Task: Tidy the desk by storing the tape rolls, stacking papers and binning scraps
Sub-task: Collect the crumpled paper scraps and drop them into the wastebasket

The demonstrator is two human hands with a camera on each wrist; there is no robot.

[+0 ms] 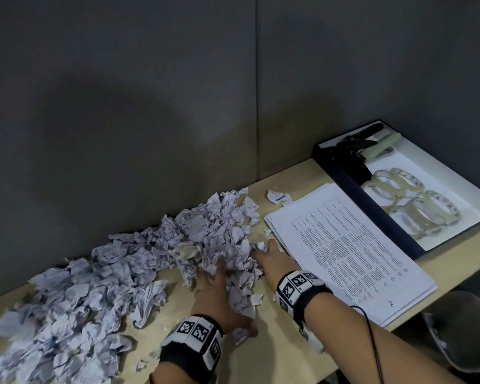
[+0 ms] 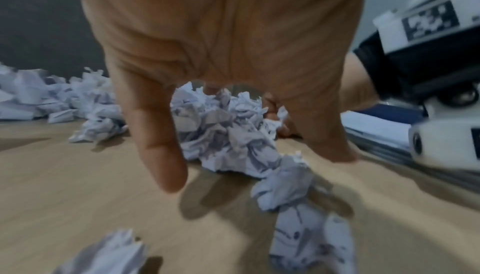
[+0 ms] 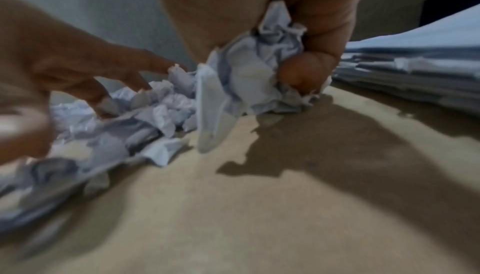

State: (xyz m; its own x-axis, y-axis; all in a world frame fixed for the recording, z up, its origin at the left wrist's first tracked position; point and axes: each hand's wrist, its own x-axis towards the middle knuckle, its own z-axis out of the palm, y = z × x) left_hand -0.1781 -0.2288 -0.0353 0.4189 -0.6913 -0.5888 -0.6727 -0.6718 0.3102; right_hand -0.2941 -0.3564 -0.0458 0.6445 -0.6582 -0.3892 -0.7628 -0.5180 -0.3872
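Observation:
A long heap of crumpled paper scraps runs along the desk from the near left to the middle. Both hands are at its right end. My left hand lies over the scraps with fingers spread, its fingertips touching them. My right hand grips a crumpled scrap against its palm, right beside the stack of printed papers. Several clear tape rolls lie in a black-rimmed tray at the far right.
A dark wall panel stands right behind the desk. A black tool lies at the tray's back. Loose scraps sit near the paper stack's far corner. A grey rounded object shows below the desk's near right edge.

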